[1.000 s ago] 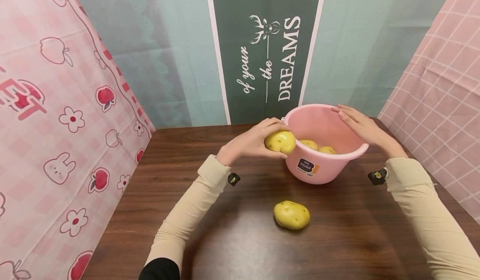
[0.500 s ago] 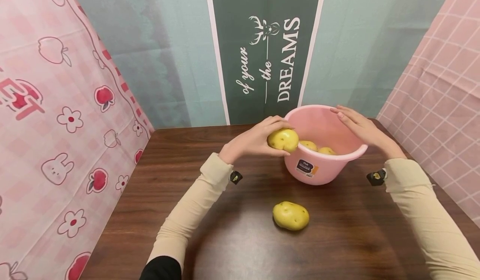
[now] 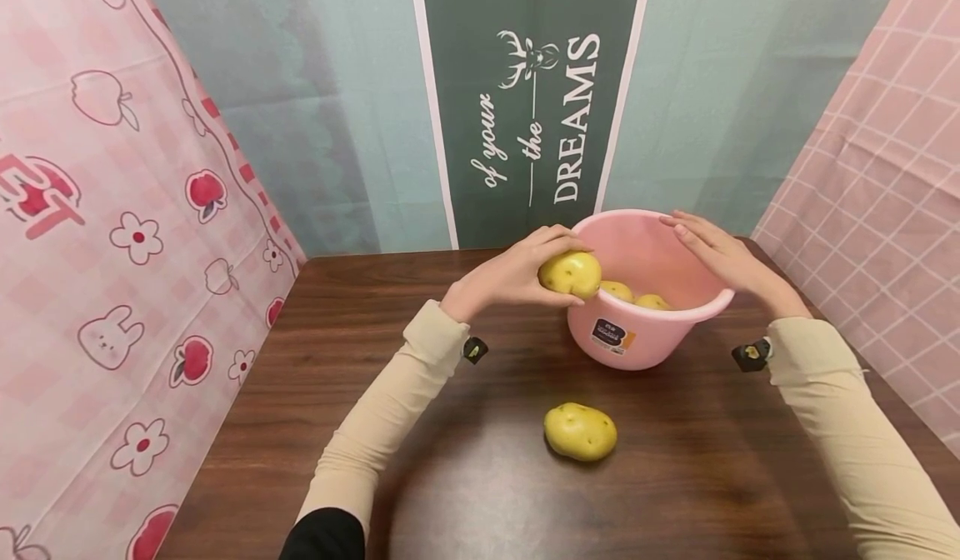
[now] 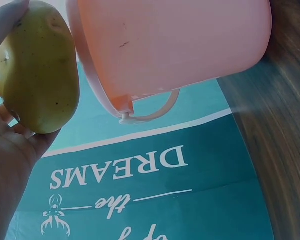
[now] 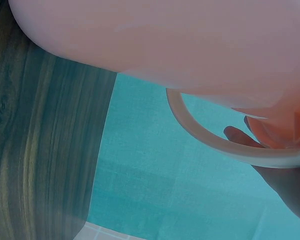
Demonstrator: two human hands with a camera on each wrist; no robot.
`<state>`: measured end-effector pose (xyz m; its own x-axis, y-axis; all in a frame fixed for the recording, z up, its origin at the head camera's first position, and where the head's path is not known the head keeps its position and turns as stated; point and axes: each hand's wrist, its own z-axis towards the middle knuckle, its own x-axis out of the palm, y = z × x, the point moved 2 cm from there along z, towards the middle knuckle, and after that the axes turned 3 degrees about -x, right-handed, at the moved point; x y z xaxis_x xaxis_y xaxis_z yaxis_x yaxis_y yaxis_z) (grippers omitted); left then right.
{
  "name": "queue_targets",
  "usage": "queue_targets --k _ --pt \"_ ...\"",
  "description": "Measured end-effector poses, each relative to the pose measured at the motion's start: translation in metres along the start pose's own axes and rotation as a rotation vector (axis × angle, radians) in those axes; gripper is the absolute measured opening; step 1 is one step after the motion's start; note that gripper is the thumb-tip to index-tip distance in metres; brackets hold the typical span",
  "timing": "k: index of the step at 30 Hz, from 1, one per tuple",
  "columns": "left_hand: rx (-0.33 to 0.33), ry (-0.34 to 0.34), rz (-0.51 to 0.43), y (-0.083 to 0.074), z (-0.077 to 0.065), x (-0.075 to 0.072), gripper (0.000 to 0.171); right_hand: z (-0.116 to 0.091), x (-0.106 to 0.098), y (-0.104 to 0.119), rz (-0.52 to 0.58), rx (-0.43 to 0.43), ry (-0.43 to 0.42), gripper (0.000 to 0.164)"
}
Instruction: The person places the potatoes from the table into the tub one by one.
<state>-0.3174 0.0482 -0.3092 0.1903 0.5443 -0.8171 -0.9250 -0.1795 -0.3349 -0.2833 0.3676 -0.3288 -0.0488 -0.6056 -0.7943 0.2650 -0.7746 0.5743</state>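
Beside the pink bucket (image 3: 626,342), a potato (image 3: 573,274) sits gripped in the left hand (image 3: 517,272); the right hand (image 3: 718,253), fingers extended, rests at the opposite rim. The dark wood-grain counter (image 3: 450,485) bears another potato (image 3: 581,432), walled by apple-printed cloth (image 3: 67,277), teal cloth (image 3: 337,118) and gridded cloth (image 3: 885,152).

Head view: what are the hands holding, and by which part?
Left hand: a potato, by its side away from the bucket. Right hand: at the bucket's rim, grip unclear.
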Motion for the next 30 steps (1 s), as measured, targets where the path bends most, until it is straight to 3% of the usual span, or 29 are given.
queue_targets --k 13,30 --pt "0.017 -0.007 -0.033 0.003 0.010 -0.001 0.068 0.001 0.000 -0.001 0.012 -0.013 0.001 0.050" --pt "0.017 0.018 0.018 0.000 0.019 0.000 0.067 0.001 0.002 0.000 -0.001 -0.002 0.003 0.049"
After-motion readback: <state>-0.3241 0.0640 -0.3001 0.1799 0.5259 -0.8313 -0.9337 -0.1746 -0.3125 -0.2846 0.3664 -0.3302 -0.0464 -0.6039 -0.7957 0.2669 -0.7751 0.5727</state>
